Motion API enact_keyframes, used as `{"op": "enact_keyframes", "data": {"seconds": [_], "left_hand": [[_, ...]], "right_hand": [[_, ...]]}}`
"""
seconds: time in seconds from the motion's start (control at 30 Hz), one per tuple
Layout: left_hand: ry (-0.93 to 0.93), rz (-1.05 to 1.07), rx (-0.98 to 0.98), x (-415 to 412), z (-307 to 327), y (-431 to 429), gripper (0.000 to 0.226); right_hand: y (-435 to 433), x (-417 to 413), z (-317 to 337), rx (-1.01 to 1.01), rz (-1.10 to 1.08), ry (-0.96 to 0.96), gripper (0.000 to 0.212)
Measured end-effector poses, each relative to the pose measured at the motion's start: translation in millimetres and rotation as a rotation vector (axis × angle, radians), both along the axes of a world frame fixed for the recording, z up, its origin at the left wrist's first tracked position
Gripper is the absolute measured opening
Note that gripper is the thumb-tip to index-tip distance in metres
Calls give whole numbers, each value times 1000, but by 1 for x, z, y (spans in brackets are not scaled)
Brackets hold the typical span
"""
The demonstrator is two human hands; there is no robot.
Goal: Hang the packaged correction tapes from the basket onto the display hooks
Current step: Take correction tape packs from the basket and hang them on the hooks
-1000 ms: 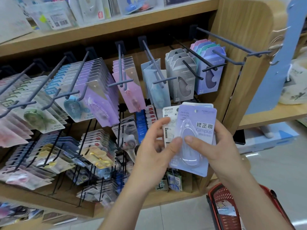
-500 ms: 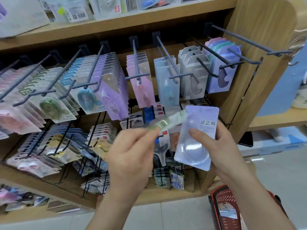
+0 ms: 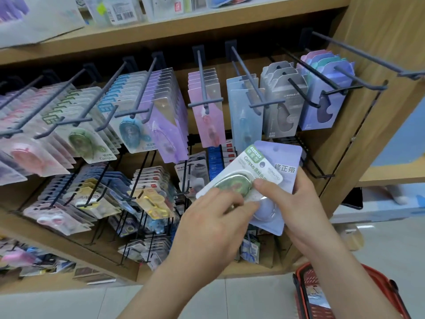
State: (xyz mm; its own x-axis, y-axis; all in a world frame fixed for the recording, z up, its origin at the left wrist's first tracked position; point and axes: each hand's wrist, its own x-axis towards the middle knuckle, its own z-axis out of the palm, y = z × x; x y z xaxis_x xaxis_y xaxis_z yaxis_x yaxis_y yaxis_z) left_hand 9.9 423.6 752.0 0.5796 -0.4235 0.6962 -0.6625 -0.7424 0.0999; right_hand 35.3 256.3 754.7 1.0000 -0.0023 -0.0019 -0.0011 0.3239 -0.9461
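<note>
I hold two packs at centre right of the frame, neither yet on a hook. My left hand [image 3: 213, 217] pinches the lower edge of the green Campus correction tape pack [image 3: 239, 173], and my right hand [image 3: 299, 203] grips the lilac correction tape pack [image 3: 286, 161] behind it, thumb laid across the green one. The display hooks [image 3: 202, 79] across the upper frame carry rows of packs, with hung green packs [image 3: 85, 139] at left, so I judge the job partly done: the red basket [image 3: 299, 293] at lower right seems to hold more packets.
</note>
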Motion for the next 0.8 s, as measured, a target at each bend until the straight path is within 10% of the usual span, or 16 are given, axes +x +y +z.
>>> {"op": "enact_keyframes", "data": {"seconds": [0.33,0.8], "left_hand": [[1108,-1,-891,10,27,28,64],[1082,127,-1154,-42,26,108,46]], "right_hand": [[11,12,9,-107,241,-80,47],[106,12,9,-81,405,-79,36]]}}
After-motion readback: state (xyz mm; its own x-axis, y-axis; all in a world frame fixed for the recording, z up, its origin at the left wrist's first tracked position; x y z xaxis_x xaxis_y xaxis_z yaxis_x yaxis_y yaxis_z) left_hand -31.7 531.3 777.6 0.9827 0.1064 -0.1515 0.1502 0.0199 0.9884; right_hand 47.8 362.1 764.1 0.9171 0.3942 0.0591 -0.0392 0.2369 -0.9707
